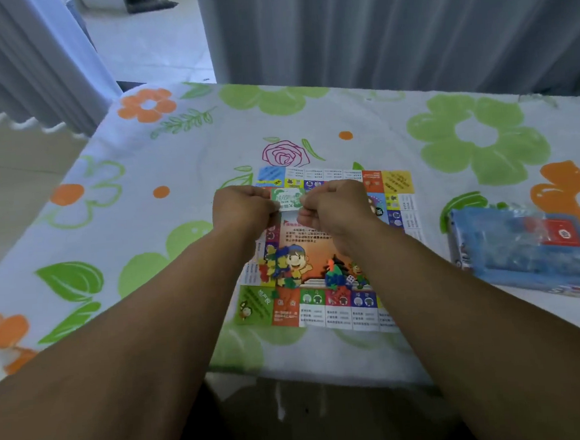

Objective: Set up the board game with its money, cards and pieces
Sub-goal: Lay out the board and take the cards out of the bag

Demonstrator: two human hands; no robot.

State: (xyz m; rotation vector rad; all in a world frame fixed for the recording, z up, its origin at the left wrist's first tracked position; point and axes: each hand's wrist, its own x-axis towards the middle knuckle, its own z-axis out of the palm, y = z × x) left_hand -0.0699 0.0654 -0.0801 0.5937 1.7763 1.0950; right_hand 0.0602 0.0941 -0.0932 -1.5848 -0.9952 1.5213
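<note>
Both hands are raised over the far half of the board: the left hand point(243, 207) and the right hand point(335, 206) are each curled, fingertips pinched on opposite ends of a small green bundle point(287, 196), which is held between them just above the board point(396, 185). The bundle is probably a pack of play money, though blur leaves that unsure, and whether it is being torn open or spread cannot be told. The board is already laid flat on the flowered tablecloth point(174, 152). Two heaps of coloured pieces point(278, 265) are lying on its central picture, the right-hand heap with a white die point(350, 279) beside it. A blue box point(524, 255), topped with crumpled clear plastic, is set well apart to the right. The money is judged yet to be sorted, no cards are seen laid out, and the pieces are not placed
</note>
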